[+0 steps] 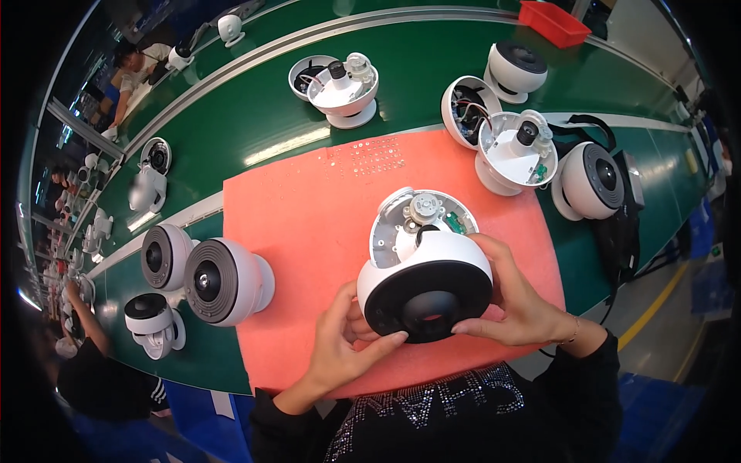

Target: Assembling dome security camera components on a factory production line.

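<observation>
Between my two hands is the white front cover (463,255) of a round camera, with a black face and a dark lens window tilted toward me. My left hand (343,343) grips its left lower edge, the thumb on the black rim. On the right side, my right hand (513,305) holds it with the thumb at the bottom of the black face. Directly behind the cover stands the open white camera body (386,228), showing a round metal-like part and a green circuit board inside. The cover hides the body's lower part, so I cannot tell whether they touch.
A pink mat (301,231) covers the green bench, with small screws (378,154) in rows at its far edge. Opened cameras (343,92) (513,150) stand beyond it. Closed cameras (224,282) sit left, another (590,181) right beside a black strap (590,123). A red bin (554,23) is far right.
</observation>
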`<action>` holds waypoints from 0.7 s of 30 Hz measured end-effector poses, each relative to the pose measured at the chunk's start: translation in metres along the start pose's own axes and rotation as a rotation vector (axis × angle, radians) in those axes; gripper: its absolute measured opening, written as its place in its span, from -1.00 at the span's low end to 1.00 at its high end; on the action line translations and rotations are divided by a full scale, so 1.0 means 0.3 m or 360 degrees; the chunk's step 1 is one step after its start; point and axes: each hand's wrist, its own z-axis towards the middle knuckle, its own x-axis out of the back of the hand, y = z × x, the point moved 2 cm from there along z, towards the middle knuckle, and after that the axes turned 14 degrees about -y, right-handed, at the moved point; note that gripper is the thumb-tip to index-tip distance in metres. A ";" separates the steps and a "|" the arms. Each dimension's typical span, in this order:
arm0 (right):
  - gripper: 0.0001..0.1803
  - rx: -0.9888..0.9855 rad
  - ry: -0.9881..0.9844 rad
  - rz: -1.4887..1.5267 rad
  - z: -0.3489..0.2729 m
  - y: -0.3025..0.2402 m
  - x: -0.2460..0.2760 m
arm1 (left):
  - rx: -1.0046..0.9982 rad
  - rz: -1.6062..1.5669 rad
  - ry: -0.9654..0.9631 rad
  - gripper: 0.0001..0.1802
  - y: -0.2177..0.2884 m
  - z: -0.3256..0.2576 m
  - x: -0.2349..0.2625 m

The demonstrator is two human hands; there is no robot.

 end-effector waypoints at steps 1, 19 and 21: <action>-0.01 -0.0013 0.0026 0.0042 0.007 -0.009 0.000 | -0.0015 -0.0084 0.0063 -0.37 -0.004 0.005 -0.001; 0.01 -0.0070 -0.0037 -0.0083 0.024 -0.042 0.125 | 0.0060 0.0768 0.0054 -0.53 0.110 0.102 0.034; -0.01 -0.0164 -0.0087 0.0038 0.050 -0.047 0.152 | 0.0064 0.0776 0.0209 -0.62 0.134 0.130 0.051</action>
